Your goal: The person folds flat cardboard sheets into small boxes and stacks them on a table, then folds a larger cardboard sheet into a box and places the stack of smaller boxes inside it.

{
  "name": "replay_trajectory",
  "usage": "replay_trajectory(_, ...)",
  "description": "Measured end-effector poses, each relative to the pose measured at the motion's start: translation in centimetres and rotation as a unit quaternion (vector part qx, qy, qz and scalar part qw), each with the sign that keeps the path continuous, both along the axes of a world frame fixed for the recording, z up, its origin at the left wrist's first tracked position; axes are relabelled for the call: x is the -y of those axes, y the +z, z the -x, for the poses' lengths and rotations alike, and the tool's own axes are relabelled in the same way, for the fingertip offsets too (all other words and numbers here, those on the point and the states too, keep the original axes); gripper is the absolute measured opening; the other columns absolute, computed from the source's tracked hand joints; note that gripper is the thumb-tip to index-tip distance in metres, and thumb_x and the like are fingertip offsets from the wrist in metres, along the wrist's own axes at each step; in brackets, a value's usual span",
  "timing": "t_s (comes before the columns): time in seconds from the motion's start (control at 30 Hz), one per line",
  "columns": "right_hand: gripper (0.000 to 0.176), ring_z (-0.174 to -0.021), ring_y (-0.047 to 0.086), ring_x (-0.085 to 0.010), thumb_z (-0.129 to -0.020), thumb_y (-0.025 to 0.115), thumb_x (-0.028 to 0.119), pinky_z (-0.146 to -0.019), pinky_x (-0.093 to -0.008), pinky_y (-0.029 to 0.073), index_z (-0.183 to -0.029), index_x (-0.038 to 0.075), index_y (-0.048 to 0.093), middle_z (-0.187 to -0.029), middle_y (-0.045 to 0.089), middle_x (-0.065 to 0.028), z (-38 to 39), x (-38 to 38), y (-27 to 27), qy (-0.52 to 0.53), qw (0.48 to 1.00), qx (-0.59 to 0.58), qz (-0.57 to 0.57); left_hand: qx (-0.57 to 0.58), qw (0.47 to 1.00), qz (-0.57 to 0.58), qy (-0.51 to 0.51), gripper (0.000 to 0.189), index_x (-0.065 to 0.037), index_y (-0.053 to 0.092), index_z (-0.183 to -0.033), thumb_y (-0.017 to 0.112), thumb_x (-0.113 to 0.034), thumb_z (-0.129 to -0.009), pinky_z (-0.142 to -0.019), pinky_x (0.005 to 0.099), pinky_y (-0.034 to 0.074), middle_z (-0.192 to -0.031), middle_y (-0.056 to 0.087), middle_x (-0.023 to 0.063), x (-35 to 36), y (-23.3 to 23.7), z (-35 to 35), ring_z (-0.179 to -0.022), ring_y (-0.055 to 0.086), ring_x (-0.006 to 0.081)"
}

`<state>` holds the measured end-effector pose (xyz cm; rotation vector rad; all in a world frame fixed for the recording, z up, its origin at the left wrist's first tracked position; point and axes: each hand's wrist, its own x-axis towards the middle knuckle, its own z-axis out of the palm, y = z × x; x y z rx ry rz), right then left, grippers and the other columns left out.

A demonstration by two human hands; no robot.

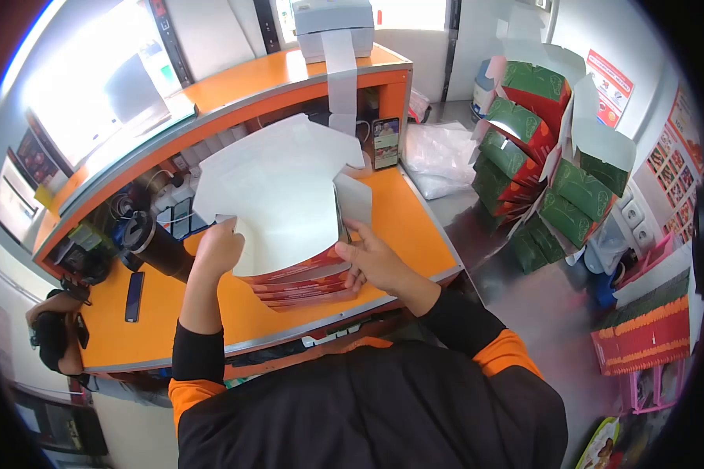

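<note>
In front of me on the orange counter (422, 250) lies a stack of cardboard food boxes (289, 203), white inside with red printed front edges. The top one is partly folded, its large back panel spread away from me. My left hand (219, 248) is closed on the left side flap of this top box. On the opposite side, my right hand (375, 259) grips the right front corner, thumb and fingers around the edge next to a raised side flap (353, 199).
Folded green-and-red boxes (516, 156) are piled at the right. A label printer (335, 27) trails paper from the shelf. A propped phone (385, 143), a black tumbler (155, 242) and a dark phone (134, 297) are nearby. Another person's arm (59, 328) rests at the left.
</note>
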<state>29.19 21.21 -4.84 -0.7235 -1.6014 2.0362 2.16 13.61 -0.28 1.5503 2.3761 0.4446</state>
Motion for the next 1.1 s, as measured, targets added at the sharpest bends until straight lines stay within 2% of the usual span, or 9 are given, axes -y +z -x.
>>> replay_trajectory(0.03, 0.079, -0.055, 0.056, -0.0139, -0.087, 0.057, 0.027, -0.047, -0.0251, 0.048, -0.14, 0.002, 0.004, -0.104, 0.052, -0.0204, 0.2, 0.2, -0.3, 0.021, 1.0, 0.012, -0.007, -0.053, 0.999, 0.006, -0.012, 0.043, 0.004, 0.05, -0.114, 0.044, -0.011, -0.074, -0.084, 0.0387, 0.044, -0.1, 0.057, 0.0268, 0.0, -0.5, 0.2, -0.098, 0.054, 0.0386)
replay_trajectory(0.07, 0.071, -0.066, 0.059, -0.0193, -0.088, 0.053, 0.031, -0.056, -0.0294, 0.049, -0.137, -0.005, 0.016, -0.107, 0.053, -0.0225, 0.4, 0.4, -0.9, 0.01, 0.997, 0.052, -0.064, -0.068, 0.997, 0.019, -0.015, 0.042, 0.004, 0.049, -0.114, 0.049, -0.011, -0.075, -0.084, 0.0416, 0.043, -0.105, 0.057, 0.0261, -0.3, -1.5, 1.2, -0.101, 0.053, 0.0394)
replay_trajectory(0.17, 0.062, -0.082, 0.059, -0.0276, -0.09, 0.048, 0.033, -0.07, -0.0336, 0.047, -0.132, -0.008, 0.03, -0.108, 0.054, -0.0228, 0.7, -0.5, -4.2, -0.022, 0.913, 0.095, -0.397, -0.089, 0.994, 0.022, -0.059, 0.045, 0.003, 0.05, -0.116, 0.056, -0.012, -0.074, -0.085, 0.0385, 0.043, -0.103, 0.057, 0.0274, 0.2, -1.1, 1.7, -0.099, 0.055, 0.0378)
replay_trajectory(0.27, 0.055, -0.093, 0.053, -0.0332, -0.09, 0.044, 0.034, -0.08, -0.0359, 0.042, -0.123, -0.011, 0.042, -0.102, 0.054, -0.022, 0.3, 0.1, -2.1, 0.017, 0.893, 0.162, -0.42, -0.105, 0.989, 0.029, -0.099, 0.046, 0.004, 0.049, -0.117, 0.057, -0.012, -0.075, -0.086, 0.0383, 0.043, -0.105, 0.057, 0.026, 0.1, -1.3, 2.9, -0.1, 0.054, 0.0376)
replay_trajectory(0.37, 0.046, -0.085, 0.055, -0.0325, -0.09, 0.047, 0.025, -0.075, -0.0358, 0.044, -0.122, -0.008, 0.045, -0.09, 0.054, -0.0188, 0.6, 0.0, -2.7, -0.011, 0.845, 0.14, -0.517, -0.111, 0.988, 0.065, -0.089, 0.045, 0.004, 0.049, -0.118, 0.055, -0.01, -0.076, -0.087, 0.0378, 0.043, -0.106, 0.057, 0.0253, 0.0, -0.8, 2.7, -0.1, 0.054, 0.0378)
replay_trajectory(0.67, 0.022, -0.062, 0.055, -0.0268, -0.082, 0.057, 0.021, -0.053, -0.0375, 0.045, -0.087, 0.001, 0.062, -0.074, 0.053, -0.0101, 2.2, 1.7, -3.7, -0.097, 0.767, 0.116, -0.624, -0.081, 0.988, 0.072, -0.11, 0.04, 0.005, 0.05, -0.113, 0.054, -0.007, -0.076, -0.087, 0.0393, 0.042, -0.106, 0.057, 0.0252, -0.3, -0.9, 4.6, -0.103, 0.052, 0.0374)
replay_trajectory(0.87, 0.021, -0.065, 0.055, -0.0257, -0.079, 0.061, 0.024, -0.055, -0.0362, 0.045, -0.079, 0.003, 0.061, -0.076, 0.052, -0.008, 2.2, 2.7, -4.1, -0.063, 0.785, 0.136, -0.6, -0.104, 0.98, 0.072, -0.155, 0.037, 0.003, 0.054, -0.108, 0.049, -0.004, -0.073, -0.081, 0.0393, 0.044, -0.098, 0.058, 0.0254, -0.5, -2.3, 6.8, -0.093, 0.055, 0.0394)
replay_trajectory(1.07, 0.026, -0.07, 0.055, -0.0242, -0.077, 0.063, 0.028, -0.056, -0.0327, 0.046, -0.074, 0.003, 0.056, -0.084, 0.053, -0.0088, 2.5, 3.8, -4.8, -0.101, 0.789, 0.061, -0.603, -0.086, 0.974, 0.19, -0.092, 0.039, 0.004, 0.053, -0.108, 0.058, -0.015, -0.075, -0.085, 0.0393, 0.043, -0.101, 0.059, 0.0224, -0.5, -0.4, 4.9, -0.099, 0.054, 0.0357)
replay_trajectory(1.1, 0.026, -0.07, 0.055, -0.0248, -0.077, 0.064, 0.029, -0.057, -0.0332, 0.046, -0.076, 0.004, 0.056, -0.084, 0.053, -0.0089, 2.5, 3.7, -4.8, -0.071, 0.788, 0.064, -0.609, -0.164, 0.978, 0.102, -0.083, 0.04, 0.003, 0.053, -0.109, 0.059, -0.018, -0.075, -0.081, 0.0394, 0.045, -0.095, 0.06, 0.0223, 0.0, -0.8, 4.1, -0.094, 0.056, 0.034)
